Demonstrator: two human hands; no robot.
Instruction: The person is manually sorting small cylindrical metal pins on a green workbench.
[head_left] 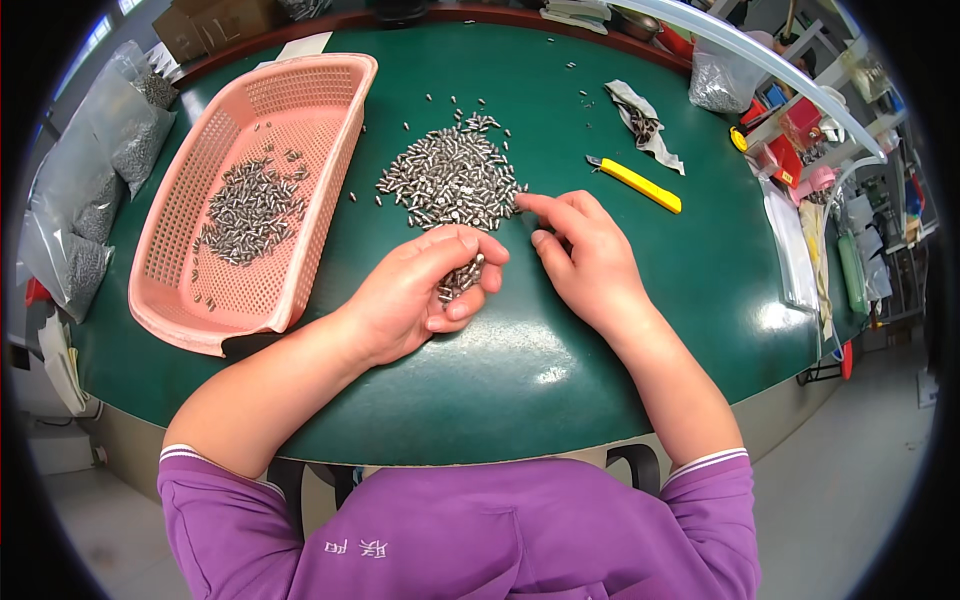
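A heap of small shiny metal pins (455, 175) lies in the middle of the green table. Just in front of it, my left hand (425, 285) is cupped around a handful of the same metal pins (460, 280), its fingers curled about them. My right hand (580, 245) is at the heap's right edge, index finger stretched out to touch the pins there and thumb apart from it. I see nothing held in the right hand. To the left, a pink perforated plastic basket (165, 270) holds another pile of metal pins (250, 212).
A yellow utility knife (640, 187) lies right of the heap, near a crumpled wrapper (645, 125) with dark bits. Clear bags of metal parts (95, 200) stand along the left edge. Another bag (720, 80) sits at the back right, beside a cluttered shelf (800, 140).
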